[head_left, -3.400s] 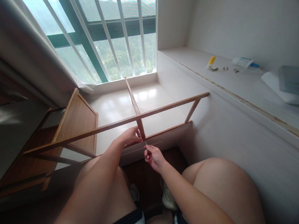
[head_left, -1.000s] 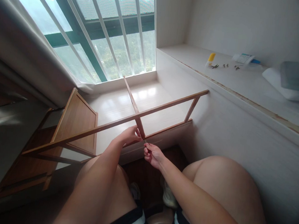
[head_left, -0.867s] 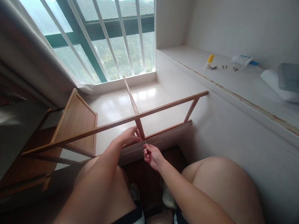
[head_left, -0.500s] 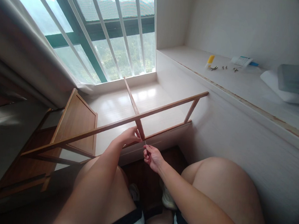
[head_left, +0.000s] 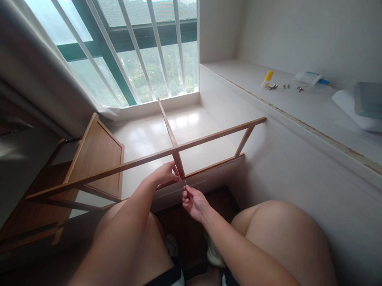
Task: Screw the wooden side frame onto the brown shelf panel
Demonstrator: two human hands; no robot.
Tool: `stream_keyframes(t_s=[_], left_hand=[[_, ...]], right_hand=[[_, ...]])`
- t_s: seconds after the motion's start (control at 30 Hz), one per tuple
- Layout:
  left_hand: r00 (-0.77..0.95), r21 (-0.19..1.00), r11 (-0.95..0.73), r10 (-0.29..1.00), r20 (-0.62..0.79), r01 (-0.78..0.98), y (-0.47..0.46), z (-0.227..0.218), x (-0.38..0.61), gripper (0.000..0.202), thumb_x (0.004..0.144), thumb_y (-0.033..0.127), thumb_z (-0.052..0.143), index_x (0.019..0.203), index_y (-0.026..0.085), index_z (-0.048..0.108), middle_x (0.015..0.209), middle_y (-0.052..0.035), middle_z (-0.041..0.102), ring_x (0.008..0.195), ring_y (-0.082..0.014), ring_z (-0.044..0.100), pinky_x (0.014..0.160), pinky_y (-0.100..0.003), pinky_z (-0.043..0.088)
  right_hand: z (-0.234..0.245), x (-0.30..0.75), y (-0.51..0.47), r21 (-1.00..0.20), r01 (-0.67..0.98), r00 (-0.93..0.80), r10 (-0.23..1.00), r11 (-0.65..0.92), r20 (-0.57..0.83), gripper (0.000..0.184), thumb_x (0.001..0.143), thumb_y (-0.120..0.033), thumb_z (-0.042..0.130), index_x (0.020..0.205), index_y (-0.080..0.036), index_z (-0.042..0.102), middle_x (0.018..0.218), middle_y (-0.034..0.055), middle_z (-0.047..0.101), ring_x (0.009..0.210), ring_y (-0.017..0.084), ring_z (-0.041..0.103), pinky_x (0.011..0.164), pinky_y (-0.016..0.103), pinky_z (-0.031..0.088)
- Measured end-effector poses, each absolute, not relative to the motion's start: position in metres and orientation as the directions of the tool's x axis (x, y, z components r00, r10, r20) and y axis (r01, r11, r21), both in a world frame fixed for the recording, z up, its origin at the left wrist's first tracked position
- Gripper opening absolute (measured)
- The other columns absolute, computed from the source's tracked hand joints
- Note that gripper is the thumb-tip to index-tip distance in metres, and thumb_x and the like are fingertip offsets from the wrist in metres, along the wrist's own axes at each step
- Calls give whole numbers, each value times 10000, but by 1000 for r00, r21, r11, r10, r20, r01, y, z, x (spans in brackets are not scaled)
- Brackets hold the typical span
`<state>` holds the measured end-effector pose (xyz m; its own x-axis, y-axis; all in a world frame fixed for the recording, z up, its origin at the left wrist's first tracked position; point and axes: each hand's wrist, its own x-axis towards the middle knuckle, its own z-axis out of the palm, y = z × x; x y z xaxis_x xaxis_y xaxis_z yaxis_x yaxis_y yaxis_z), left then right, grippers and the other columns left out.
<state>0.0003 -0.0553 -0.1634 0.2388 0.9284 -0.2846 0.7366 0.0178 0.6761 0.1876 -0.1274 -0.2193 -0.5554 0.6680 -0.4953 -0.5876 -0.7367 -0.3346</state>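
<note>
A brown wooden frame (head_left: 143, 158) with long rails and short crossbars stretches across the middle of the view. My left hand (head_left: 167, 174) is closed around the lower end of a short crossbar (head_left: 178, 164), where it meets the lower rail (head_left: 214, 165). Just below that corner, my right hand (head_left: 194, 203) pinches a thin silver rod (head_left: 185, 183), which looks like a hex key. Its upper tip reaches the underside of the joint; whether it sits in a screw is too small to tell.
A wooden panel (head_left: 99, 153) stands at the left, joined to the frame. On the pale ledge (head_left: 249, 77) at right lie a yellow-capped tube (head_left: 268, 78), several small screws (head_left: 286, 86), a blue-capped tube (head_left: 310, 78) and a grey box (head_left: 379, 102). A barred window (head_left: 135, 46) is behind.
My right hand has shifted very slightly, with its fingers still around the thin rod. My left hand and the frame stay where they were.
</note>
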Motion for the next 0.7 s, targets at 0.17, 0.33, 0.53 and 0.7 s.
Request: stream_keyframes(t_s=[0.17, 0.33, 0.53, 0.7], left_hand=[[229, 670, 26, 929, -290, 742, -55, -163, 1, 378, 601, 350, 761, 923, 183, 654, 872, -37, 708, 739, -196, 649, 628, -276, 469], [222, 668, 28, 932, -286, 744, -56, -160, 1, 377, 599, 356, 758, 917, 183, 649, 879, -43, 705, 756, -206, 649, 643, -286, 480], [223, 670, 33, 929, -294, 742, -57, -159, 2, 392, 599, 364, 758, 925, 179, 643, 885, -46, 703, 748, -204, 648, 645, -291, 483], [240, 686, 15, 931, -275, 728, -56, -162, 1, 397, 602, 346, 758, 947, 189, 644, 876, -29, 700, 746, -201, 651, 651, -290, 481]], right_hand=[[-218, 187, -129, -339, -563, -566, 650, -754, -506, 143, 852, -286, 599, 822, -169, 521, 577, -35, 537, 426, 62, 394, 410, 178, 265], [-219, 184, -131, -444, -544, -499, 700, -712, -511, 177, 842, -338, 597, 825, -185, 509, 573, -19, 579, 408, 75, 412, 400, 184, 269], [-223, 182, -134, -594, -495, -392, 773, -634, -498, 263, 812, -423, 616, 871, -185, 522, 559, -11, 610, 386, 83, 439, 372, 182, 292], [-221, 182, -135, -784, -366, -295, 862, -501, -413, 396, 838, -567, 515, 893, -174, 523, 567, -6, 608, 373, 76, 438, 331, 167, 278]])
